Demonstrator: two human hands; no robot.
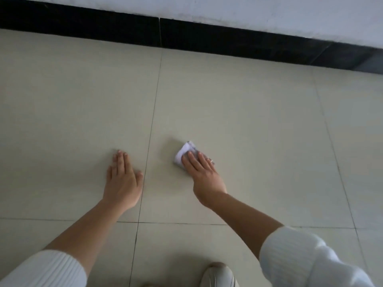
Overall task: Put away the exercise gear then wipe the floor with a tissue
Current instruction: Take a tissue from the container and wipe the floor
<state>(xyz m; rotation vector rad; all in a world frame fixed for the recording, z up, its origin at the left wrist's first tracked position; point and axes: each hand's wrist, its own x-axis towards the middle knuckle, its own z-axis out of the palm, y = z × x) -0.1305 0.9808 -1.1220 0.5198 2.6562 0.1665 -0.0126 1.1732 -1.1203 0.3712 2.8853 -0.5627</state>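
A folded white tissue (183,151) lies on the pale tiled floor (248,112), just right of a tile seam. My right hand (202,171) presses flat on the tissue, fingers covering its near part, so only the far corner shows. My left hand (122,179) rests flat on the floor to the left of the seam, fingers together and holding nothing. Both forearms are bare, with white sleeves pushed up. No exercise gear is in view.
A black skirting board (207,38) runs along the foot of a white wall (269,13) at the far side. A white shoe (219,275) shows at the bottom edge, close to my right arm. Tile seams cross the floor.
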